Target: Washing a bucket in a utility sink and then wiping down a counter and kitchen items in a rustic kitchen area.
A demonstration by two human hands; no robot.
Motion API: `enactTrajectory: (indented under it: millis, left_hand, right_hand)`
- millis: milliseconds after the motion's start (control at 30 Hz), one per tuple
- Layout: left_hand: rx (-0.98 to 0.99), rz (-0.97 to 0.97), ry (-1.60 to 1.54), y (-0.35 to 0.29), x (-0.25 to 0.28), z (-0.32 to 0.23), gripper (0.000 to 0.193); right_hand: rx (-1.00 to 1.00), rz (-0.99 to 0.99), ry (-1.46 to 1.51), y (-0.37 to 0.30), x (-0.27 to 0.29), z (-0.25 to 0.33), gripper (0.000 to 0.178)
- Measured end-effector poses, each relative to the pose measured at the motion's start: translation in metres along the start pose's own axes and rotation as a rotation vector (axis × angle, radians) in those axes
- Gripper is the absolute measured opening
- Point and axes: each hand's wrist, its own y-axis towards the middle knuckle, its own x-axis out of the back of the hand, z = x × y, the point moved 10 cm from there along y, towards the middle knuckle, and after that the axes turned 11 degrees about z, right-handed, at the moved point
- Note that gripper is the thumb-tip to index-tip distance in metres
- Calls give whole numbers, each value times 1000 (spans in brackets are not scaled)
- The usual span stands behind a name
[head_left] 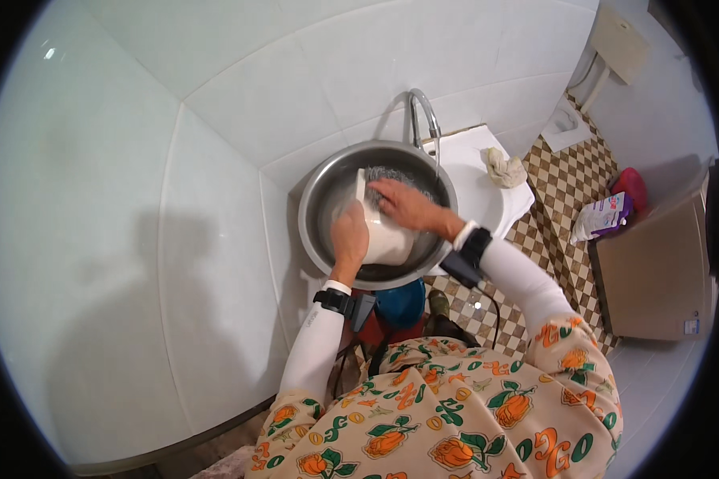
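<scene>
A large steel basin [321, 191] sits on a white sink under a curved metal tap [425, 112]. Inside it lies a white shoe [387, 239] with a grey patterned part at its far end. My left hand [349, 239] grips the near side of the shoe. My right hand [407, 205] lies flat on top of the shoe, fingers spread toward the left. Both wrists carry black bands over white sleeves.
A crumpled cloth [506, 169] rests on the white sink top [471, 152] to the right of the basin. White tiled walls close in on the left and back. A checkered floor [571, 184], a packet [603, 217] and a brown cabinet [655, 271] lie to the right.
</scene>
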Motion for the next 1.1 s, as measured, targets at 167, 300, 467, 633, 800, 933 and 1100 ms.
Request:
enactTrajectory:
  millis: [167,300,467,633,800,933,1100]
  left_hand:
    - [-67,-25,-50,-25,-6,17,55]
    - [-58,87,-119,-40,-23,23,42]
    - [-44,260,-715,-30,-45,38,43]
    - [449,230,-1178,8,-55,13,51]
    - [243,18,-524,13,-31,1,58]
    - [237,82,-521,-3,-35,-7,53]
    - [71,65,-577,-5,-43,16,54]
  right_hand:
    - [-189,211,127,33,-2,-39,43]
    - [-141,182,148,46,1,-64,40]
    - [-101,104,-30,35,5,-20,42]
    - [-36,103,-156,-18,-4,37,47]
    - [63,-160,-215,-45,0,29,46]
    - [6,-157,-164,-5,25,-13,33]
    - [-137,-14,0,34,7,-65,30]
